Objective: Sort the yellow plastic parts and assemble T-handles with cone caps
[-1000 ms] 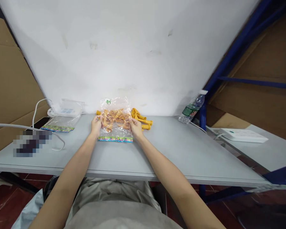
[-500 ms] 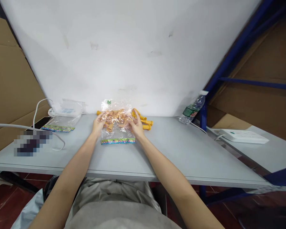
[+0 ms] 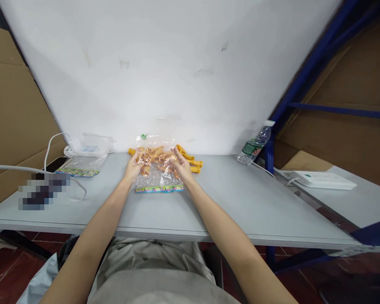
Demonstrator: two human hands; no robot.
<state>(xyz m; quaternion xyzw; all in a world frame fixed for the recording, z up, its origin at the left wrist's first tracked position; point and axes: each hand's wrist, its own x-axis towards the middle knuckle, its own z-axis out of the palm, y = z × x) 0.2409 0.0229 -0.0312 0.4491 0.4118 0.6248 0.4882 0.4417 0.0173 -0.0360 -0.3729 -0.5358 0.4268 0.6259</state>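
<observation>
A clear plastic bag [image 3: 160, 179] with a colourful strip along its near edge and a small green mark at its far end is between my two hands. My left hand [image 3: 132, 168] grips its left side, thumb lying over the film. At the right side my right hand [image 3: 181, 166] holds the edge, its fingers stretched along the film. Orange-yellow plastic pieces show through the bag; glare hides whether they lie inside or behind it. More yellow plastic pieces [image 3: 195, 163] stick out past my right hand, and one yellow end [image 3: 131, 151] shows beyond my left.
Another clear bag [image 3: 88, 160] lies at the left by a white power strip [image 3: 95, 149] and cables. A tilted plastic bottle [image 3: 256, 143] leans near the blue frame [image 3: 270, 156] on the right. A white wall [image 3: 177, 84] rises behind the table [image 3: 240, 202]; cardboard [image 3: 15, 114] stands left.
The bag has turned slightly and its near edge has shifted a little right. The film lies flatter, and my right hand's fingers are straighter. Both hands stay at its sides.
</observation>
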